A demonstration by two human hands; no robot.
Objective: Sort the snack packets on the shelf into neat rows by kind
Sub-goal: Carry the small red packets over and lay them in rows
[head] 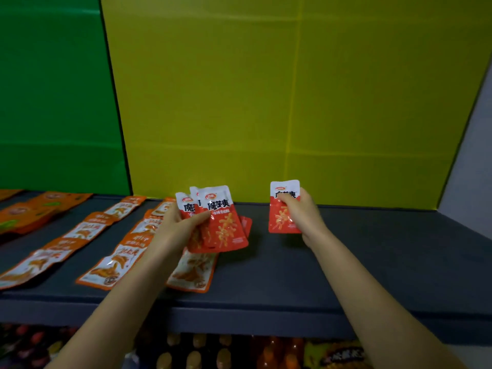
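My left hand (177, 228) grips a fanned stack of red-and-white snack packets (223, 222) above the dark shelf (372, 251), thumb across their fronts. To its right my right hand (299, 212) pinches a single red-and-white packet (282, 209) of the same kind, held upright just above the shelf. Orange-and-white packets (114, 265) lie in rows running back along the shelf's left half. One more orange-and-white packet (193, 272) lies under my left wrist, partly hidden.
All-orange packets (34, 211) are piled at the far left of the shelf. A yellow back panel (292, 102) and a green panel (53, 102) stand behind. A lower shelf with other goods (213, 352) shows under the front edge.
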